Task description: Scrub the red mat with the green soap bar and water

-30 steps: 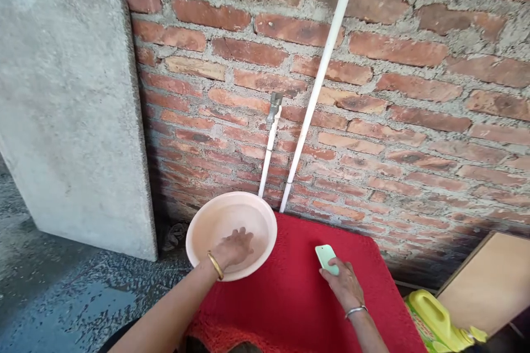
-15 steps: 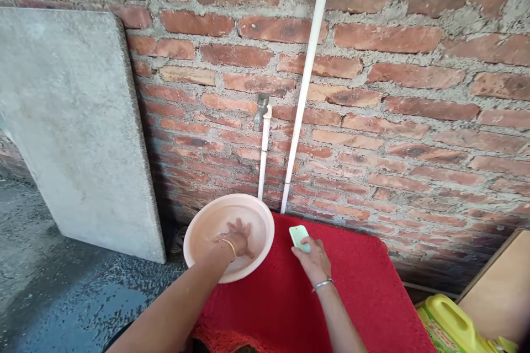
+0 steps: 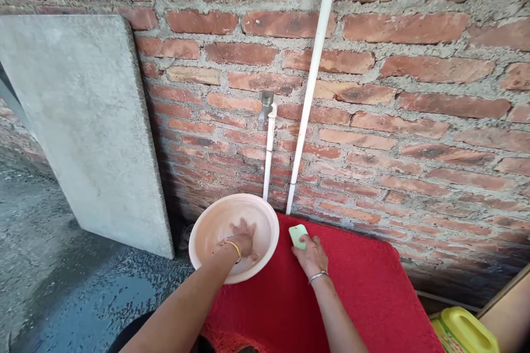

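1. Brick wall [image 3: 406,27] is seen across the back, roughly mortared.
2. Concrete slab [image 3: 91,121] is leaned against it at the left.
3. Red cloth [image 3: 351,287] is spread near the wall's foot.
4. Pale-pink basin [image 3: 207,231] is placed at the cloth's left edge.
5. Left hand [image 3: 241,241] is lowered into the basin, fingers spread wide; whether anything is held beneath the palm cannot be told.
6. Right hand [image 3: 312,256] is held over the cloth, right of the basin, thumb and fingers closed about the near end of a pale-green oblong piece [image 3: 296,234].
7. That piece is left uncovered at its far end; whether the cloth is touched cannot be told.
8. Gold bangle [image 3: 237,249] is worn on the left wrist.
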Demonstrator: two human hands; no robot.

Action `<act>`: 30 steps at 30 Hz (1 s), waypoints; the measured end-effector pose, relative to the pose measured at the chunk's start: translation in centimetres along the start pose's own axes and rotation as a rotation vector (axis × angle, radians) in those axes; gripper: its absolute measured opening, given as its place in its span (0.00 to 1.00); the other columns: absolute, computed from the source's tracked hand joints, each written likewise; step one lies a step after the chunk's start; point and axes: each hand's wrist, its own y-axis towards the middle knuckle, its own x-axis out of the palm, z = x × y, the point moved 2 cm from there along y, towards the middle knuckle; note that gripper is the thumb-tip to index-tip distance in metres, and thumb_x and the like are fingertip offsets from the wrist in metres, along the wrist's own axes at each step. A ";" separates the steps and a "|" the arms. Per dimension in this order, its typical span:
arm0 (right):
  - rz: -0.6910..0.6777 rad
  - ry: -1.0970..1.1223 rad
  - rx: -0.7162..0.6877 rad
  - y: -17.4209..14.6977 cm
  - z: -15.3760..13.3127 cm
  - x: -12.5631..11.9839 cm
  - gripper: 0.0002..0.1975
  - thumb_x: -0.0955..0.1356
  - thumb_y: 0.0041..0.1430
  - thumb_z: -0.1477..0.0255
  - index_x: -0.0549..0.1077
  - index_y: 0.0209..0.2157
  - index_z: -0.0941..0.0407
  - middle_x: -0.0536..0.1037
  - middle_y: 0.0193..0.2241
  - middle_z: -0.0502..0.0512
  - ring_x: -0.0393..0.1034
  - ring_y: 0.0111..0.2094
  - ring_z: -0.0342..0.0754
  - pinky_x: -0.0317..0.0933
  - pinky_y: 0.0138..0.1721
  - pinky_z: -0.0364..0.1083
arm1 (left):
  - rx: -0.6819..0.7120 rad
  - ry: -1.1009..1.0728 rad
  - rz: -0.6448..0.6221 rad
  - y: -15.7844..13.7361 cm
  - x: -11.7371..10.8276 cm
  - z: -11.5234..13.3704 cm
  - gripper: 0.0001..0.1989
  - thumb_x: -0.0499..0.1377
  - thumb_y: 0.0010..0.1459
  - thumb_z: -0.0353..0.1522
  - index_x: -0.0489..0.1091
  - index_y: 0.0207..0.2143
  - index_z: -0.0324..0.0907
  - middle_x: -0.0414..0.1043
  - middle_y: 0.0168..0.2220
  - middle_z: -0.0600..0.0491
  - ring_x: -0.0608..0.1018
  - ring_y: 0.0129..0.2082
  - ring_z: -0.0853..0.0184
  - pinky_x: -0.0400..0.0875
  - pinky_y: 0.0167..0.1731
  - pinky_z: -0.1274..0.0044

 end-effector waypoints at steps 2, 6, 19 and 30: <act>0.017 -0.023 0.062 0.0 2.2 -1.5 0.17 0.68 0.61 0.60 0.75 0.50 0.49 0.72 0.51 0.60 0.75 0.50 0.55 0.66 0.47 0.50 | -0.029 -0.004 -0.072 -0.1 -0.1 0.0 0.70 0.74 0.32 0.48 0.41 0.74 0.57 0.23 0.77 0.42 0.36 0.69 0.17 0.57 0.48 0.26; 0.027 -0.010 0.119 -0.1 3.3 -2.6 0.20 0.64 0.65 0.56 0.73 0.53 0.50 0.73 0.49 0.61 0.76 0.46 0.54 0.67 0.44 0.50 | -0.041 0.004 -0.084 0.0 -0.3 0.2 0.70 0.75 0.35 0.45 0.35 0.74 0.60 0.18 0.76 0.46 0.33 0.70 0.21 0.56 0.50 0.27; -0.018 0.032 -0.066 1.0 -2.8 1.3 0.16 0.71 0.57 0.59 0.76 0.47 0.46 0.74 0.51 0.55 0.73 0.51 0.52 0.65 0.46 0.47 | -0.069 0.085 -0.056 1.1 0.6 0.1 0.70 0.75 0.37 0.41 0.34 0.74 0.57 0.20 0.76 0.41 0.39 0.69 0.18 0.55 0.51 0.27; -0.010 0.038 -0.038 1.2 -3.6 0.7 0.16 0.68 0.60 0.57 0.76 0.48 0.45 0.73 0.50 0.55 0.74 0.49 0.51 0.66 0.46 0.47 | -0.077 0.056 -0.106 -0.6 -0.5 0.4 0.68 0.74 0.42 0.40 0.30 0.74 0.60 0.17 0.76 0.44 0.35 0.71 0.23 0.54 0.50 0.26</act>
